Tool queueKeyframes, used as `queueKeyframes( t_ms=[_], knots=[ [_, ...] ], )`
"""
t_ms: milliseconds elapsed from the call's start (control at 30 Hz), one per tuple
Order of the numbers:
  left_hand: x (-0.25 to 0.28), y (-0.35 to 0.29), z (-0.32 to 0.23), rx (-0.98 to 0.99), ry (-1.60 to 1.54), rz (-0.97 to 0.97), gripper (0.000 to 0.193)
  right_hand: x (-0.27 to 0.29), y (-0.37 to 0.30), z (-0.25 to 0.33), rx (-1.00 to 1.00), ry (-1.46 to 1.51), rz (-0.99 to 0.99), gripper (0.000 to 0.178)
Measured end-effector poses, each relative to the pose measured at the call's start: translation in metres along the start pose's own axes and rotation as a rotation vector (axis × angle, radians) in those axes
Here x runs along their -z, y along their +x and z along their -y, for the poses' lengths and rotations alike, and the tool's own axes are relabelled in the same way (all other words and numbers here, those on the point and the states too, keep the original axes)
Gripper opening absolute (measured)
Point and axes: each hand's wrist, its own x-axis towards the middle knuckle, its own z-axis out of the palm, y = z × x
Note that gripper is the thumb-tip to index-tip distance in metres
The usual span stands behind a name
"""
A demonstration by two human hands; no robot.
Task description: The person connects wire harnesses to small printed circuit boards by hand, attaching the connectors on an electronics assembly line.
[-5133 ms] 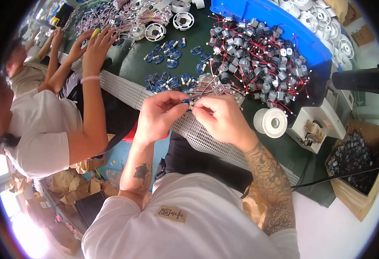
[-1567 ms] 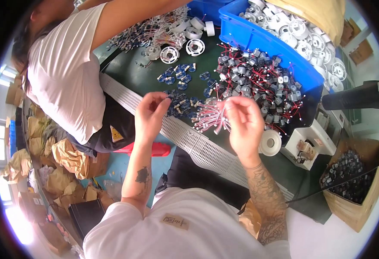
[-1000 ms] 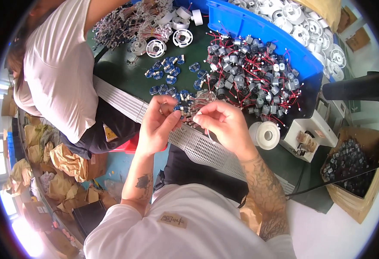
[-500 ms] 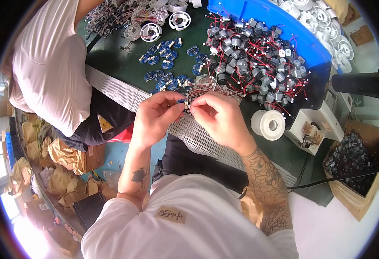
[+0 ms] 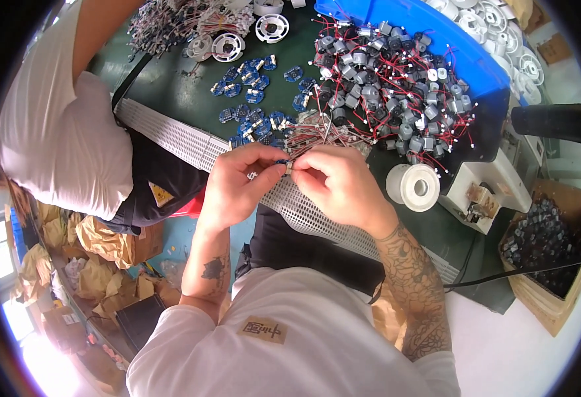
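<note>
Together, left hand (image 5: pixel 237 182) and right hand (image 5: pixel 333 182) — two — pinching one small connector (image 5: pixel 286 166).

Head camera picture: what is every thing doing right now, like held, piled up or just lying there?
Left hand: pinching a small part.
Right hand: pinching the same part.
Small part: held between both hands.
Blue circuit boards: lying loose.
Small motors: piled, wires tangled.
White tape roll: lying on its side.
Cardboard box: open, filled.

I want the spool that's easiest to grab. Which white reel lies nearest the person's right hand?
The solid white reel beside the right hand, near the table's front edge. The other white reels lie far back, beyond the blue boards.
</note>
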Motion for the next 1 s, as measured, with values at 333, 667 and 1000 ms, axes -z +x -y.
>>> queueKeyframes(
  t_ms=[333, 667, 1000],
  knots=[
    [-0.005, 0.004, 0.01, -0.039, -0.116, -0.012, 0.016, -0.01, -0.002, -0.014, 0.039, 0.046, -0.063, 0.006],
    [0.009, 0.002, 0.004, -0.035, -0.006, 0.063, 0.019, -0.005, -0.002, -0.005, -0.065, 0.042, 0.061, 0.008],
    [0.07, 0.049, 0.046, -0.119, 0.191, -0.88, 0.023, 0.017, 0.006, 0.005, 0.013, -0.247, -0.136, 0.016]
  ],
)
